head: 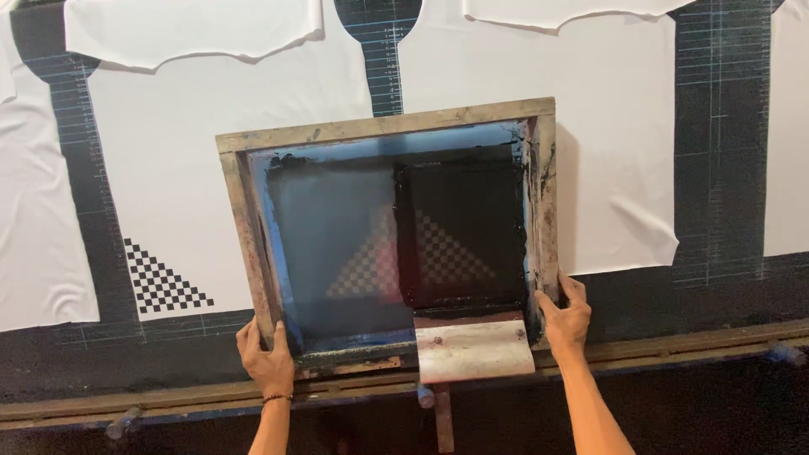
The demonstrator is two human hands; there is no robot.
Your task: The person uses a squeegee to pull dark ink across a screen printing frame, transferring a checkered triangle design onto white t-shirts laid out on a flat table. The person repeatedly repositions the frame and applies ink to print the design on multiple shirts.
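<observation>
A wooden-framed printing screen with blue-taped edges and black ink lies across two white fabric pieces. My left hand grips its near left corner. At the near right corner my right hand grips the frame. A squeegee with a pale wooden handle rests inside the screen at its near edge, between my hands. A checkered triangle pattern shows through the mesh. The left white fabric piece carries a printed black checkered triangle; the right white fabric piece shows no print where visible.
More white fabric pieces lie at the far left, the far right and along the top. The dark table surface has grid lines. A wooden rail runs along the near edge, with a post below.
</observation>
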